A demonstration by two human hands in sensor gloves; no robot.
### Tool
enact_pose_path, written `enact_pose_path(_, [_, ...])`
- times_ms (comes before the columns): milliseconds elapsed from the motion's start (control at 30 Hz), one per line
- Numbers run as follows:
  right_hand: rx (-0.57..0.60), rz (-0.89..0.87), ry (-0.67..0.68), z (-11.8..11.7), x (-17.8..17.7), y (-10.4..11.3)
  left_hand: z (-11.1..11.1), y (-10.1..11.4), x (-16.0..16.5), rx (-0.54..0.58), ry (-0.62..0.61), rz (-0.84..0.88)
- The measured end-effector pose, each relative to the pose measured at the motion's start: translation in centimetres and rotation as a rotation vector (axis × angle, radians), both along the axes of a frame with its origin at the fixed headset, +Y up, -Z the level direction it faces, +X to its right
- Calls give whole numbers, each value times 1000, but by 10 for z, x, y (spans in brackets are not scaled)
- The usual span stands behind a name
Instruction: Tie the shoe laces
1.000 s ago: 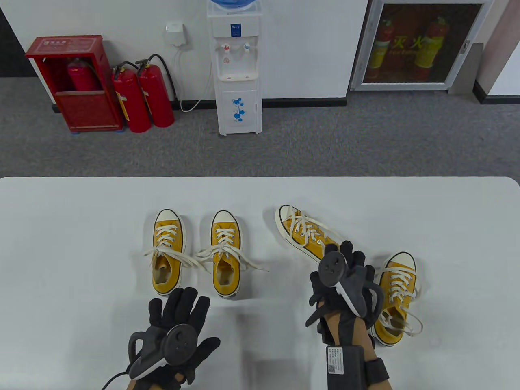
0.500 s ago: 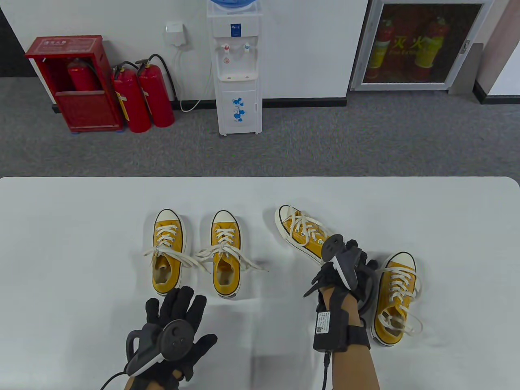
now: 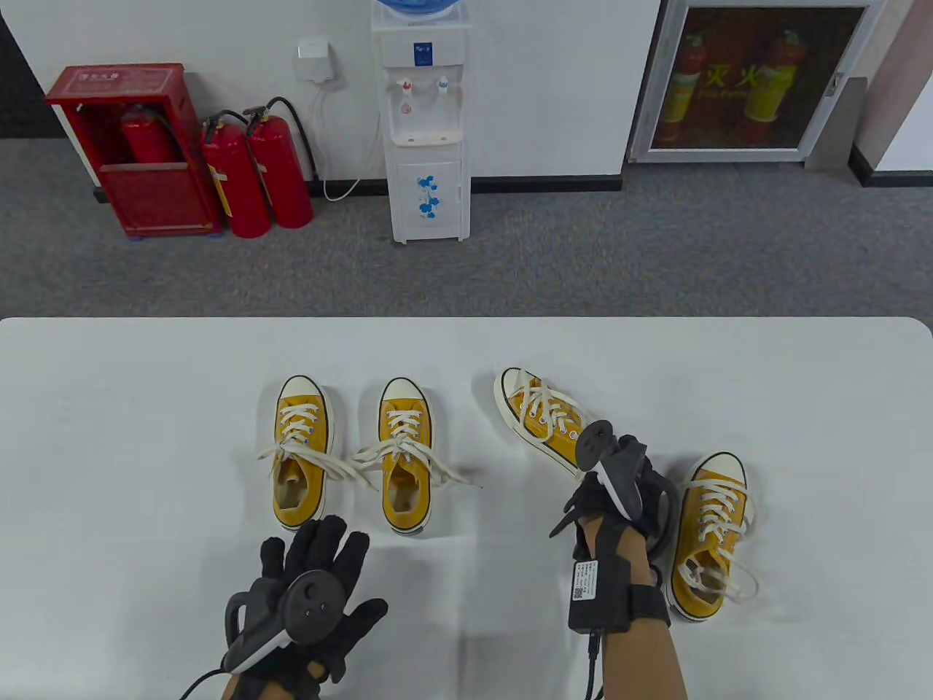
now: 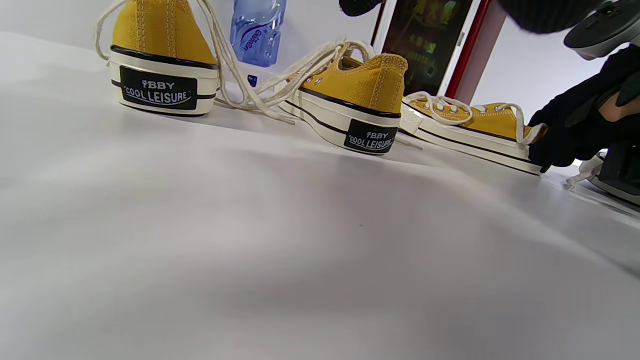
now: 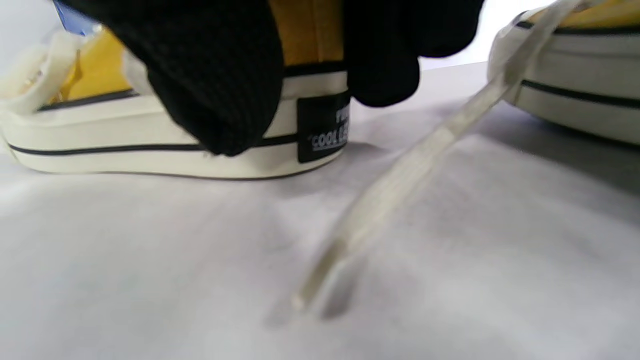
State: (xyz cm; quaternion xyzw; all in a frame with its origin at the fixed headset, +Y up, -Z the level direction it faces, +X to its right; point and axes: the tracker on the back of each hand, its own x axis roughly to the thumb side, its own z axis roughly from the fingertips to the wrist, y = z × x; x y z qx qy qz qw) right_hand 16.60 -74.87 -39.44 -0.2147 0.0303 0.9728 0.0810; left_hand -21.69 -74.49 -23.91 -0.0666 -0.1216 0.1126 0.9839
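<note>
Four yellow canvas shoes with cream laces stand on the white table (image 3: 109, 437). The left pair (image 3: 300, 452) (image 3: 404, 456) has loose laces spread sideways; their heels show in the left wrist view (image 4: 160, 55) (image 4: 360, 100). A third shoe (image 3: 543, 415) lies angled, toe to the far left. My right hand (image 3: 612, 481) grips its heel (image 5: 310, 130), with fingers (image 5: 220, 100) on both sides of it. A fourth shoe (image 3: 711, 532) stands to the right, and its loose lace (image 5: 400, 190) trails on the table. My left hand (image 3: 321, 561) lies spread and empty behind the left pair.
The third shoe (image 4: 470, 125) and my right hand (image 4: 570, 135) also show in the left wrist view. Beyond the table's far edge stand a water dispenser (image 3: 426, 124) and red fire extinguishers (image 3: 255, 175) on grey carpet.
My right hand has moved forward and lowered onto the heel of the angled shoe, with the wrist turning. My left hand has barely shifted.
</note>
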Motion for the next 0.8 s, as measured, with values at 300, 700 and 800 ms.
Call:
enact_pose_path(300, [181, -146, 102, 16, -7, 27, -1, 0, 0, -10, -1, 5])
enact_pose_path(700, [406, -297, 284, 52, -24, 74, -2, 1, -2, -1, 11, 20])
enact_pose_path(800, [440, -340, 356, 66, -27, 82, -2, 1, -2, 3, 12, 22])
